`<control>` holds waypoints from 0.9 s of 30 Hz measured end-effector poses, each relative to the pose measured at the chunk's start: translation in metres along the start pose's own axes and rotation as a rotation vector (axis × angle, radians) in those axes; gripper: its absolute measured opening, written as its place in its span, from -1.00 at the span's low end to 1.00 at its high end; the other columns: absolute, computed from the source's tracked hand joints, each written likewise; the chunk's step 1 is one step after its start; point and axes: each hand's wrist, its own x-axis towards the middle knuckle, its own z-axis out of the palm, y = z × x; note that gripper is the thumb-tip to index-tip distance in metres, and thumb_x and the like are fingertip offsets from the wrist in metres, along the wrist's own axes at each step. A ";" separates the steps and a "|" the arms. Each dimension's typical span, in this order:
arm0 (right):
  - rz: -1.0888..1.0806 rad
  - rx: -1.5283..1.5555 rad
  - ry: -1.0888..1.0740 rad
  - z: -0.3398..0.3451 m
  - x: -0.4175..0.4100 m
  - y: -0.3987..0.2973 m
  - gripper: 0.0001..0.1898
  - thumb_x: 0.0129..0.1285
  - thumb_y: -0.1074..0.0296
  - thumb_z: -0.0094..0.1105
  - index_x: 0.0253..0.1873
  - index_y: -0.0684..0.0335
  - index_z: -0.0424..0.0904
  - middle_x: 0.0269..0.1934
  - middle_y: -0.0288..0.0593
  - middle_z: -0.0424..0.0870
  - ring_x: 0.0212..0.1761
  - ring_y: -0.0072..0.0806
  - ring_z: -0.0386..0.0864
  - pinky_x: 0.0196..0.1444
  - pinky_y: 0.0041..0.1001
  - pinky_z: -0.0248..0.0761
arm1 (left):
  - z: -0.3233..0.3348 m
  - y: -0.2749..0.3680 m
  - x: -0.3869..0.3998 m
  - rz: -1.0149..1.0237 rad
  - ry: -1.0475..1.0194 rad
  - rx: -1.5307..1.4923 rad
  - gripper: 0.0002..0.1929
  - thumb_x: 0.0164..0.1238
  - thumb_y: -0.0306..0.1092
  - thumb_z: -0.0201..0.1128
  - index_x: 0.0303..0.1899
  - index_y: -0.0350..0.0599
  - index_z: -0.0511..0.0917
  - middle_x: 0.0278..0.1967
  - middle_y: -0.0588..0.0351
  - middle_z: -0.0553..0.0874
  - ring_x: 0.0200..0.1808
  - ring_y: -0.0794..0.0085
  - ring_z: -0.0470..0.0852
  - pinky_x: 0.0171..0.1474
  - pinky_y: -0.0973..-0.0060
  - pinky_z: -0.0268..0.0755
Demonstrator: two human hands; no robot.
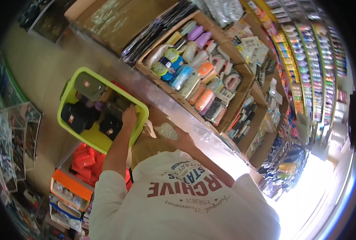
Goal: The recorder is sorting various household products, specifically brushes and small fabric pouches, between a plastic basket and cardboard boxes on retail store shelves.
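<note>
A lime-green plastic tub (103, 78) stands before me at the left. Inside it lie an olive-green pouch (89, 87) with a small sticker, a black case (76, 117) and another black item (110, 127). My left hand (129, 116) reaches into the tub near its right end wall; its fingertips are partly hidden, so I cannot tell what they touch. Outside the tub, close to my body, my right hand (182, 138) holds a clear plastic-wrapped item (167, 131), whose contents are unclear.
Cardboard boxes (169, 96) of wrapped brushes (203, 99) line the ledge at the right. Racks of small goods (307, 66) stand beyond. Red packages (86, 160) and an orange box (71, 187) lie lower left, near a clear display case (16, 132).
</note>
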 end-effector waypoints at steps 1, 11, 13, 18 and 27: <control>-0.044 -0.002 0.003 -0.004 -0.008 -0.003 -0.14 0.13 -0.18 0.42 0.43 0.22 0.39 0.14 0.22 0.67 0.19 0.01 0.65 0.24 -0.21 0.50 | 0.006 -0.007 0.002 0.030 0.008 -0.004 -0.65 0.31 -0.45 0.21 0.12 -0.21 0.47 -0.17 -0.22 0.73 -0.07 -0.17 0.71 -0.03 0.00 0.58; -0.014 0.028 0.182 -0.028 -0.049 0.018 -0.16 0.11 -0.19 0.44 0.41 0.15 0.41 0.12 0.19 0.69 0.19 0.04 0.65 0.24 -0.14 0.49 | -0.089 0.023 -0.042 -0.024 0.253 -0.212 -0.37 0.02 -0.07 0.57 0.06 -0.27 0.57 -0.20 -0.28 0.77 -0.12 -0.11 0.77 -0.09 0.10 0.62; -0.060 0.071 0.202 -0.025 -0.037 0.029 -0.18 0.12 -0.18 0.44 0.40 0.17 0.42 0.10 0.16 0.70 0.17 -0.01 0.66 0.24 -0.17 0.49 | -0.110 0.019 -0.063 -0.046 0.301 -0.534 -0.38 0.07 -0.18 0.57 0.12 -0.30 0.56 -0.20 -0.19 0.78 -0.18 0.11 0.81 -0.16 0.27 0.63; -0.062 0.802 0.157 -0.033 0.009 0.034 -0.38 0.34 -0.13 0.32 0.35 0.13 0.48 0.03 -0.02 0.72 -0.02 -0.24 0.69 0.02 -0.28 0.59 | -0.152 0.034 -0.112 -0.119 0.128 -1.169 -0.58 0.26 -0.50 0.42 0.14 -0.32 0.53 -0.12 0.18 0.71 -0.07 0.49 0.70 0.00 0.56 0.56; 0.154 1.785 -0.345 -0.099 0.036 0.030 -0.47 0.47 -0.19 0.02 0.19 0.15 0.61 0.01 -0.11 0.71 -0.07 -0.19 0.65 0.04 -0.09 0.47 | -0.175 0.155 -0.101 -0.021 0.006 -1.678 -0.57 0.39 -0.43 0.24 0.25 -0.26 0.43 0.10 0.04 0.64 0.12 0.29 0.66 0.23 0.20 0.55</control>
